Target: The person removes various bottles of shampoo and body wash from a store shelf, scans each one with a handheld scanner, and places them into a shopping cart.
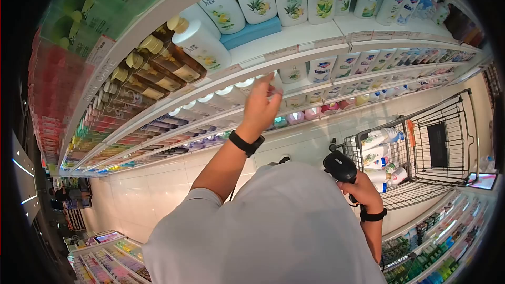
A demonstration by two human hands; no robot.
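My left hand [261, 104], with a black band on the wrist, reaches up to the second shelf. Its fingers are bent and slightly blurred, right at a white bottle [276, 82] in the row there; the grip on it is unclear. Beside that bottle stands another white bottle with a green print [293, 72]. Low on the right, my right hand [363, 192] wraps round the black handle [339, 166] of the shopping cart [439, 192]. Several white bottles [375, 156] with printed labels lie in the cart's wire basket.
Large pump bottles [202, 44] and body wash bottles [292, 0] line the upper shelf. A blue box [251, 32] lies among them. More shelf rows run below, above a tiled floor [152, 181]. Behind the cart, another product shelf [447, 236] stands at lower right.
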